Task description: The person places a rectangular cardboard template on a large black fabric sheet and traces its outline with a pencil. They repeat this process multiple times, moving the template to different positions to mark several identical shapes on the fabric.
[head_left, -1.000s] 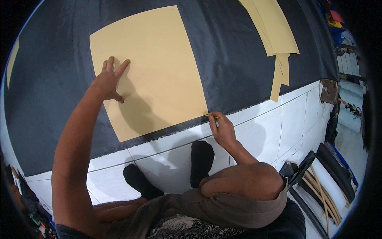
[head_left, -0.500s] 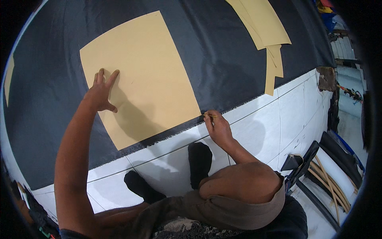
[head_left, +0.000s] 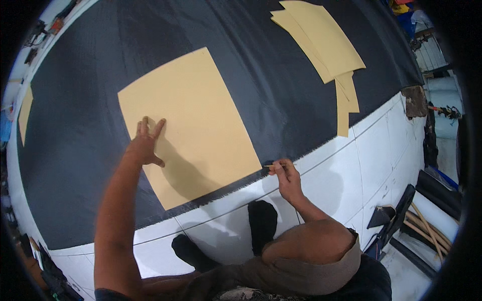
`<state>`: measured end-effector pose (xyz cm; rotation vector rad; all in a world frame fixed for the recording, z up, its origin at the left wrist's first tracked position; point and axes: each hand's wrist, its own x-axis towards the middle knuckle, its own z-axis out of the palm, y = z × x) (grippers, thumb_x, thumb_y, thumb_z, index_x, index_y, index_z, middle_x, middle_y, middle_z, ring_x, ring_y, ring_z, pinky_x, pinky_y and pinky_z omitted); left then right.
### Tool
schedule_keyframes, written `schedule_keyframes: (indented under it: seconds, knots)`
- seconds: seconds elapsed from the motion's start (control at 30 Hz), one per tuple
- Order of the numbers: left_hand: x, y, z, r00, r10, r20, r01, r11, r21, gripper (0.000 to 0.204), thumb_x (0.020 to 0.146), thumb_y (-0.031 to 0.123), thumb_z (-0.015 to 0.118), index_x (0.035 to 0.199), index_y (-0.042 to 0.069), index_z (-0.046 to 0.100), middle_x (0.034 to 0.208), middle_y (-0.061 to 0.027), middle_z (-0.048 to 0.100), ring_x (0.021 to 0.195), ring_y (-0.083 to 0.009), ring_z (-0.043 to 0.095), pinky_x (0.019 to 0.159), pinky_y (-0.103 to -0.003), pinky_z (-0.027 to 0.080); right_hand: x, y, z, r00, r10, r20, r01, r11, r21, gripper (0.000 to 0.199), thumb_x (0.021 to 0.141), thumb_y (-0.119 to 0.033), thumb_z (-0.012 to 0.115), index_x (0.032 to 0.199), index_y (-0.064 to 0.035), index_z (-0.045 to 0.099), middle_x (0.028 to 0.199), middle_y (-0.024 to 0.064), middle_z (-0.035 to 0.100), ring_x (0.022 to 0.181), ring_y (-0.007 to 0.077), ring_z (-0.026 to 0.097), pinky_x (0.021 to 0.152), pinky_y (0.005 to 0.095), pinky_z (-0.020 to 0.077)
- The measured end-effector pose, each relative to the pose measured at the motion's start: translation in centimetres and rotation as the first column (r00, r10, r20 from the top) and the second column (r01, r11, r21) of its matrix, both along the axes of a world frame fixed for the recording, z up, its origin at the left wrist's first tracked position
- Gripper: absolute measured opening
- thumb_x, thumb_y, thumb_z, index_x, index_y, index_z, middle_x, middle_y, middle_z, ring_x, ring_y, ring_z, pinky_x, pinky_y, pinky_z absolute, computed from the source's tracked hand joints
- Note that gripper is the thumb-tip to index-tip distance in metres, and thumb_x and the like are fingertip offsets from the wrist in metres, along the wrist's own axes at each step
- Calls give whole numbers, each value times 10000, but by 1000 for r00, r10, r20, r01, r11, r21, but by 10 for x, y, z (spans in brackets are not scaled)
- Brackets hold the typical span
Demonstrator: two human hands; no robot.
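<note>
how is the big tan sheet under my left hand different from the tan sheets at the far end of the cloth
The big tan sheet lies single and flat, pressed by the left hand; the far tan sheets overlap in a loose pile, untouched. It is broad and squarish; they look narrower. Both rest on the dark cloth.

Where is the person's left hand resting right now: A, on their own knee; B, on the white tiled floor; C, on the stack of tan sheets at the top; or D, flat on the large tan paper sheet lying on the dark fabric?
D: the left hand lies spread on the left part of the large tan paper sheet, which lies on the dark fabric.
</note>
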<state>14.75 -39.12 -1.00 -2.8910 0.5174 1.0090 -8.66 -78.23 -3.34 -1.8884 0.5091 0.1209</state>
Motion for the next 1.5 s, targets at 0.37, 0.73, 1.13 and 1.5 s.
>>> schedule_keyframes:
  seconds: [0.37,0.73,1.13,1.5]
  knots:
    - [-42,22,21,978,-202,54,200,979,46,1060,773,494,842,1613,213,260,1684,-165,169,1538,-381,229,1195,-513,371,-15,60,-4,699,665,263,-535,731,-425,183,898,-131,701,954,-38,554,1328,218,585,1275,431,522,1067,587,379]
    - [-131,181,55,959,284,23,-283,959,-23,761,877,457,761,1511,152,470,1622,-202,319,1506,-387,297,1191,-503,362,69,42,-28,738,672,-57,-491,478,-729,360,954,-319,682,1120,-3,636,1555,198,440,1476,429,336,1231,577,183]
    - [-161,220,6,806,584,98,-551,799,-241,768,860,436,769,1502,134,477,1585,-216,366,1462,-395,368,1184,-480,372,36,-44,-39,889,454,-56,-340,574,-745,776,949,-255,693,1564,7,298,1418,243,536,1469,467,315,1218,600,180]
    - [-138,162,-12,896,437,75,-394,862,-318,709,889,412,747,1487,134,486,1594,-216,340,1463,-390,361,1180,-489,374,209,34,190,570,813,-123,-486,212,-848,229,999,-110,555,1190,9,602,1103,223,681,1014,437,660,866,501,529]
